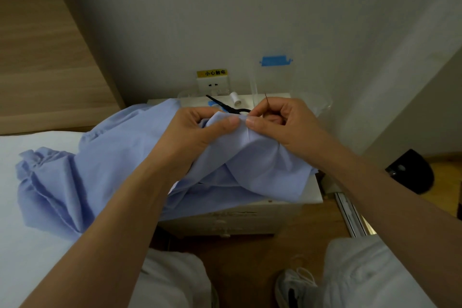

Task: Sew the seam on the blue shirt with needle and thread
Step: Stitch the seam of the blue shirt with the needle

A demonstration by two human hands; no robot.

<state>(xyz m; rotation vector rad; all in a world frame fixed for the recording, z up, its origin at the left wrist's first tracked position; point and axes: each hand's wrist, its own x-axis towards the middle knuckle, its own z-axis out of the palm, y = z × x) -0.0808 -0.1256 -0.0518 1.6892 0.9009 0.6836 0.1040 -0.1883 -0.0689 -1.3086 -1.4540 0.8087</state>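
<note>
Head view: the left grip (200,130) pinches a fold of the blue shirt (262,167), which is raised over the desk (313,191) and trails onto the bed (37,245). The right grip (283,120) clasps the needle (267,102), thumb on the seam (247,132). A stitch seems underway; next, the tip must enter beside the pinch. Behind the shirt lie scissors (225,106) and a thread spool (235,97), not obstructing.

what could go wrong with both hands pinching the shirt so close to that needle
1. The needle sticks up from the right hand, its thumb almost touching that of the left hand on the blue shirt; a pricked finger seems possible.
2. The scissors lie just behind the raised fabric, which might snag them.
</note>
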